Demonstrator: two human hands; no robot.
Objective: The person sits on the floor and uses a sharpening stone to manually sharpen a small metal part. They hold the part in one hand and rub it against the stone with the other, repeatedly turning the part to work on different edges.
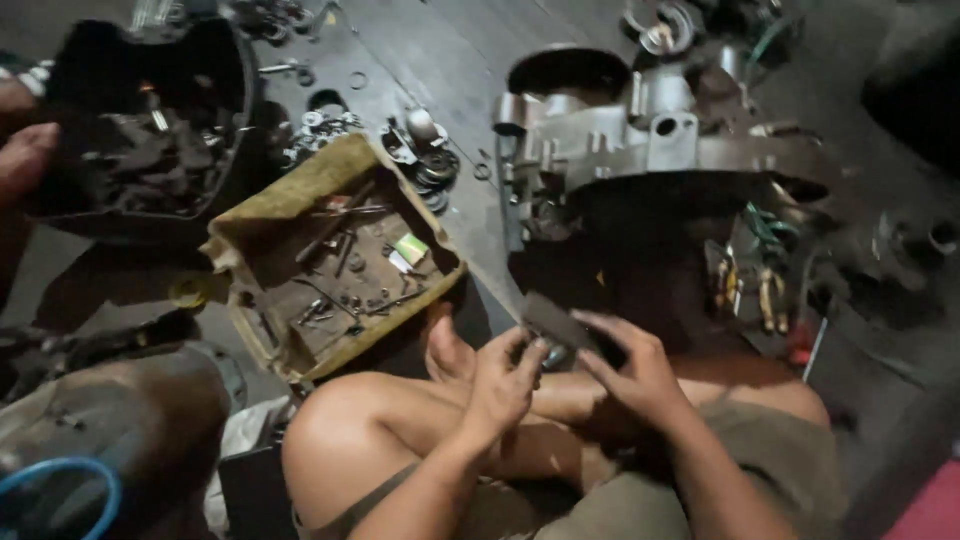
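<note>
Dark flat part [552,322], small and blurred, sits between both hands just above the person's bent knees. Left hand [505,378] curls its fingers closed around the near end, where something small and metallic glints; right hand [630,362] presses on it from above with fingers spread, thumb underneath. Beyond them lies one big grey engine casing [650,140] on the dark floor [460,60]. To the left stands one worn cardboard box [335,250] holding loose tools and bolts, and farther left one black tray [150,120] of dark pieces. Washers and rings are scattered between them, too many to count.
</note>
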